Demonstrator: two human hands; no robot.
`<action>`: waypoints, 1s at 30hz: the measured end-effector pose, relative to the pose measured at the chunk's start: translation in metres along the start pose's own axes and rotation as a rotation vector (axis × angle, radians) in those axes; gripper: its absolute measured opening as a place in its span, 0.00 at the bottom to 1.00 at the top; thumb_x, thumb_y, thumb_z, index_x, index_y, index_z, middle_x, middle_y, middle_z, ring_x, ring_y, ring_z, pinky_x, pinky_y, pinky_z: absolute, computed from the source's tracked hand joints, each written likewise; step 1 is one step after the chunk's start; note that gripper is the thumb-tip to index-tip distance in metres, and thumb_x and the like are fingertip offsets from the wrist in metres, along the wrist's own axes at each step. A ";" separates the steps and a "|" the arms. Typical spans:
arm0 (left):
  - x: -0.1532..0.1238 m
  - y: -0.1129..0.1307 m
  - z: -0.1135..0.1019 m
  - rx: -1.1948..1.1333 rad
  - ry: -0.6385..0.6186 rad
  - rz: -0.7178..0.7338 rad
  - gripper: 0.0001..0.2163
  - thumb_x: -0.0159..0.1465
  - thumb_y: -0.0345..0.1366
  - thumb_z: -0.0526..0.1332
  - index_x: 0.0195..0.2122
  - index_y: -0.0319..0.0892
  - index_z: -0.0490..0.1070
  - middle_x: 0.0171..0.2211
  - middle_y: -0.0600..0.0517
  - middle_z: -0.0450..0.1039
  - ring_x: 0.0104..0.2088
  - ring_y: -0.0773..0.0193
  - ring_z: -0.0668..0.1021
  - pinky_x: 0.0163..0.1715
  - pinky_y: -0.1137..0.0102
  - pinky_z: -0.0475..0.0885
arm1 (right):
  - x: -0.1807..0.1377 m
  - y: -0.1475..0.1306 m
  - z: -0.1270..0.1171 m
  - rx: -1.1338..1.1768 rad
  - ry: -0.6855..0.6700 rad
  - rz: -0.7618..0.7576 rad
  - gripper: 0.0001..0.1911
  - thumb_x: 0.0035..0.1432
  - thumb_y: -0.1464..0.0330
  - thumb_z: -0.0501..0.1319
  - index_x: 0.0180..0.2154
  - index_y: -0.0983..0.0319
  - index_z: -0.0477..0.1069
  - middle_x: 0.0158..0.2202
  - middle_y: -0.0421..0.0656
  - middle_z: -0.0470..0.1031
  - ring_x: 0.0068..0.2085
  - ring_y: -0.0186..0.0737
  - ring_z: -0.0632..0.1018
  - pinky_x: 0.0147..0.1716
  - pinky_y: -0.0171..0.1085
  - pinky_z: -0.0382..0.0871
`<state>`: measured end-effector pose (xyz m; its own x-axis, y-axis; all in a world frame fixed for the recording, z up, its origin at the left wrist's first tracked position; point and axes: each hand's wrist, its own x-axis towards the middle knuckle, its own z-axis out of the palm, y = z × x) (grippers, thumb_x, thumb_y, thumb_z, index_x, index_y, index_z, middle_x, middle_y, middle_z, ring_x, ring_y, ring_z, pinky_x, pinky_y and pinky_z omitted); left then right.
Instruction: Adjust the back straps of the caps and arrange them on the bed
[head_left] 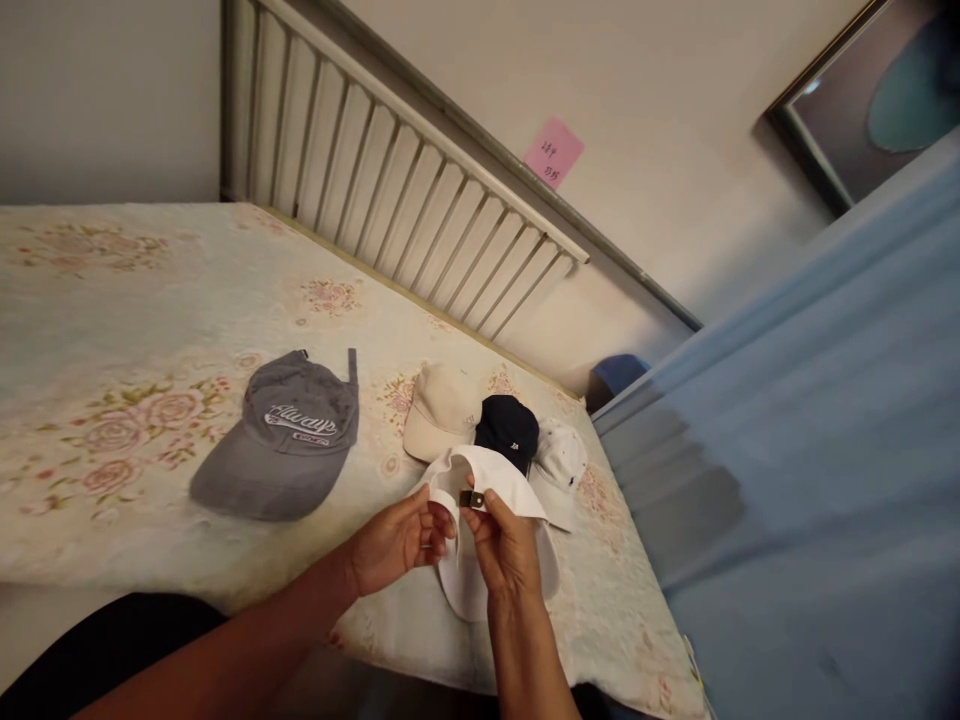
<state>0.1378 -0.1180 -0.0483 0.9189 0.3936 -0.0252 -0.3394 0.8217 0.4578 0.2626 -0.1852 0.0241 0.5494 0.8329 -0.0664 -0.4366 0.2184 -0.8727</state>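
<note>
White cap (516, 487) is held up right of the gray cap (292, 445), slightly nearer the viewer. Plain white fabric, rounded crown, curved strap (442, 498), dark metal buckle (477, 499). Brim is pointed toward bottom of view; long axis roughly up-down. Strap is pinched by fingers of the left hand (390, 548), others loosely curled. Buckle is pinched tight by fingers of the right hand (508, 550).
</note>
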 end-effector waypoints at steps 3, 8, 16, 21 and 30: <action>-0.009 0.003 0.002 0.196 -0.061 -0.055 0.25 0.62 0.58 0.51 0.33 0.38 0.71 0.30 0.47 0.75 0.22 0.67 0.74 0.23 0.72 0.66 | -0.001 -0.002 -0.001 -0.002 0.008 -0.002 0.27 0.47 0.72 0.69 0.50 0.66 0.68 0.36 0.45 0.81 0.34 0.39 0.81 0.29 0.33 0.77; -0.027 0.014 0.010 0.612 -0.118 -0.129 0.21 0.63 0.54 0.51 0.31 0.41 0.69 0.27 0.49 0.74 0.16 0.67 0.73 0.16 0.73 0.63 | 0.000 -0.002 -0.002 0.009 0.028 0.023 0.23 0.45 0.73 0.69 0.45 0.66 0.71 0.34 0.44 0.81 0.31 0.39 0.81 0.27 0.33 0.77; -0.038 0.028 0.021 0.843 -0.066 0.144 0.11 0.59 0.41 0.61 0.25 0.43 0.64 0.20 0.57 0.67 0.15 0.73 0.63 0.16 0.75 0.53 | 0.007 0.006 0.001 0.023 0.037 0.026 0.16 0.41 0.75 0.71 0.35 0.65 0.71 0.30 0.40 0.80 0.31 0.38 0.81 0.30 0.35 0.78; -0.041 0.026 0.024 1.032 0.387 0.785 0.06 0.56 0.34 0.65 0.24 0.43 0.70 0.20 0.56 0.64 0.22 0.69 0.64 0.25 0.73 0.60 | 0.010 0.012 0.002 0.027 0.034 0.062 0.16 0.41 0.74 0.72 0.34 0.66 0.72 0.28 0.40 0.79 0.30 0.39 0.81 0.28 0.34 0.77; -0.028 0.025 0.006 1.656 0.621 1.198 0.16 0.60 0.29 0.59 0.50 0.42 0.69 0.51 0.42 0.68 0.53 0.51 0.67 0.55 0.52 0.61 | 0.014 0.023 0.001 0.011 0.029 0.073 0.19 0.39 0.75 0.72 0.36 0.64 0.71 0.27 0.38 0.78 0.29 0.37 0.81 0.31 0.35 0.78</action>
<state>0.1051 -0.1106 -0.0305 0.1626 0.6519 0.7407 0.2028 -0.7567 0.6215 0.2595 -0.1682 0.0036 0.5362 0.8317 -0.1440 -0.4837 0.1630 -0.8599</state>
